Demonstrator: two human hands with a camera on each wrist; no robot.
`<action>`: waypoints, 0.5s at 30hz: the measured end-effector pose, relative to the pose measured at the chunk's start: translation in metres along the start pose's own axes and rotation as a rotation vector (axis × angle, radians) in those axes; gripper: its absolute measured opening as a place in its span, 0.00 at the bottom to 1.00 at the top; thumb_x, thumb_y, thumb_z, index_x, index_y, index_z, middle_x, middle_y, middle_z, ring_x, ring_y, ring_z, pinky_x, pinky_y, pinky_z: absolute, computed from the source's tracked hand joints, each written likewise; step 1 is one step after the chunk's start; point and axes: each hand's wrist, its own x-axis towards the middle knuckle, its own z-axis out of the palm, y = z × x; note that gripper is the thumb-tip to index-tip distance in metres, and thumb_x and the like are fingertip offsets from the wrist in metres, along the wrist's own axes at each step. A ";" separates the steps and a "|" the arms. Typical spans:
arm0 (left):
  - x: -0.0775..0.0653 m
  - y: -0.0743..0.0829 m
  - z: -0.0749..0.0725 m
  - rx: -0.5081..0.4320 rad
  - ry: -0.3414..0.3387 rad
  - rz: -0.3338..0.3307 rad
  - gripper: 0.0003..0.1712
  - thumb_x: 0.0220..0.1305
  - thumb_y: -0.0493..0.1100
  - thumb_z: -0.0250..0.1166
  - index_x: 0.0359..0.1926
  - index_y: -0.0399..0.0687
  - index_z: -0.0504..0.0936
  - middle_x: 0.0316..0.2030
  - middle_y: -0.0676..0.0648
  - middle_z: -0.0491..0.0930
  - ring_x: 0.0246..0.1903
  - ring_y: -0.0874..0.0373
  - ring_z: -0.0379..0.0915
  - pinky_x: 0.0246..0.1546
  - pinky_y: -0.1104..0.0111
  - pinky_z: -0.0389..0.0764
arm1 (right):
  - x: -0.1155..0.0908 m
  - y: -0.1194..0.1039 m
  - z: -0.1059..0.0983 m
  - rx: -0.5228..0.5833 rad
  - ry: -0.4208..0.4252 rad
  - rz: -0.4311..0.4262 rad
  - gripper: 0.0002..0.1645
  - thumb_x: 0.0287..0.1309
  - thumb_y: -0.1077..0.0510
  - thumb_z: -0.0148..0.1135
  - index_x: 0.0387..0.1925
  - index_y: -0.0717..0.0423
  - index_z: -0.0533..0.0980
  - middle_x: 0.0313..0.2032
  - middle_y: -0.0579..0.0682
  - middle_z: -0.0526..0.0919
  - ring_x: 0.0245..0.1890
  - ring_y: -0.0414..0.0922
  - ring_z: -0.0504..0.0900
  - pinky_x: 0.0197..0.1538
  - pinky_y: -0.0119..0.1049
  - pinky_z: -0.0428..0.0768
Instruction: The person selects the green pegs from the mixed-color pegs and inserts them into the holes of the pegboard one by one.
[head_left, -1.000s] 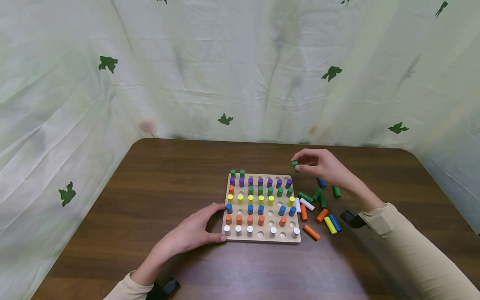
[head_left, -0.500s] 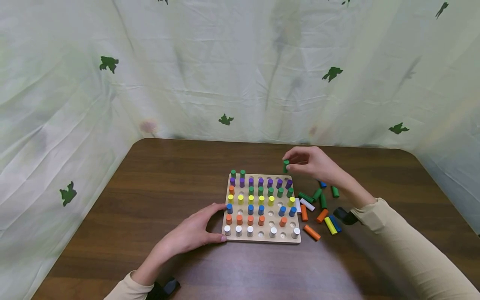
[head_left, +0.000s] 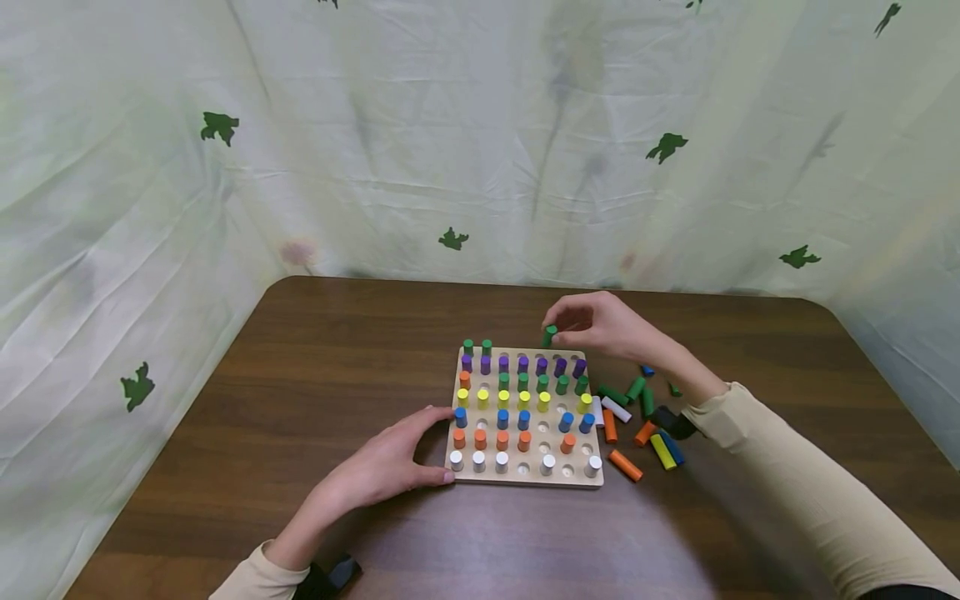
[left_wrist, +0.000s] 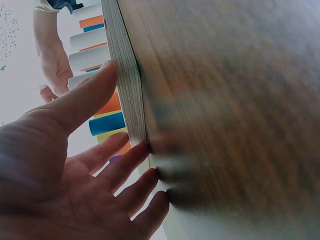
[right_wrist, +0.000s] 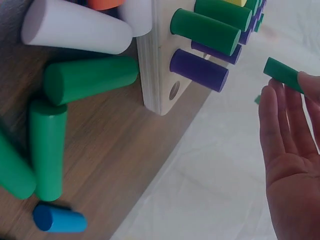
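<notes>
The left hand point(head_left: 386, 462) rests against the left side of the board point(head_left: 536, 482), thumb and fingers spread well apart, the thumb touching the near corner. Just right of those fingers, pegs stand in rows: white point(head_left: 501, 462) nearest the person, then orange point(head_left: 502, 440), blue point(head_left: 502, 419) and yellow point(head_left: 503, 399). Beyond them is a row of five green pegs with one orange at its left end, then a purple row point(head_left: 522, 365).

Left of the right hand's pinch, two green pegs point(head_left: 487, 346) stand at the far corner. The right hand point(head_left: 600, 323) has its thumb and fingertips clamped on a green peg point(head_left: 550, 336), nearly upright at the board's far edge; whether its lower end touches the wood cannot be told. Right of that grip and nearer the person, loose pegs lie on the table point(head_left: 360, 333): white point(head_left: 617, 408), green point(head_left: 612, 394), orange point(head_left: 626, 466), yellow point(head_left: 663, 452) and blue point(head_left: 672, 447), some near the right wrist.
</notes>
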 end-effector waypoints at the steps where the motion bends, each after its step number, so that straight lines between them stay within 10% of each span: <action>1: 0.000 0.000 0.000 -0.001 0.000 0.001 0.45 0.45 0.57 0.74 0.64 0.57 0.65 0.64 0.49 0.64 0.63 0.53 0.59 0.60 0.53 0.61 | 0.001 0.001 0.001 0.001 -0.006 -0.007 0.11 0.55 0.67 0.63 0.42 0.60 0.78 0.40 0.56 0.81 0.37 0.51 0.79 0.44 0.45 0.78; 15: 0.000 0.000 0.000 0.000 0.000 0.008 0.44 0.46 0.58 0.73 0.64 0.58 0.65 0.63 0.51 0.65 0.62 0.54 0.60 0.60 0.52 0.62 | 0.024 0.034 0.008 -0.040 -0.046 0.002 0.11 0.56 0.60 0.65 0.42 0.54 0.79 0.38 0.43 0.82 0.35 0.41 0.80 0.40 0.37 0.79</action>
